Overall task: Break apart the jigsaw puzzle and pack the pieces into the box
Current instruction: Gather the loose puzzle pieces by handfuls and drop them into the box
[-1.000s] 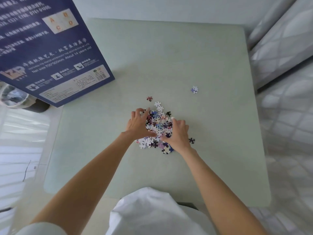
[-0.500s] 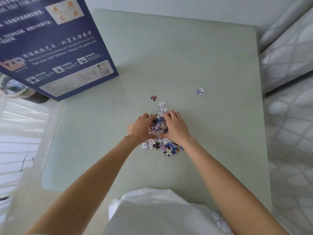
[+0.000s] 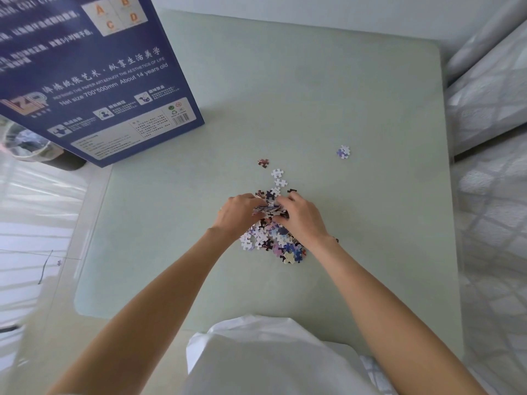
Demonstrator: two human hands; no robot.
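A heap of loose jigsaw pieces [image 3: 273, 240] in white, blue, pink and black lies in the middle of the pale green table [image 3: 356, 95]. My left hand [image 3: 238, 213] and my right hand [image 3: 303, 216] meet over the far side of the heap and grip a bunch of pieces [image 3: 269, 210] between them, held just above the rest. A few single pieces trail off beyond the hands: two white ones [image 3: 278, 178], a dark red one [image 3: 263, 163] and a blue-white one [image 3: 343, 151] further right. The dark blue puzzle box [image 3: 94, 67] stands at the back left.
A white quilted bed [image 3: 490, 195] runs along the table's right edge. A white garment or bag [image 3: 265, 357] lies in my lap at the near edge. Left of the table are a light floor and a glass container [image 3: 25, 143] behind the box.
My hands have closed together from either side of the heap and now hold a bunch of pieces between them, lifted slightly. The scattered pieces beyond have stayed put.
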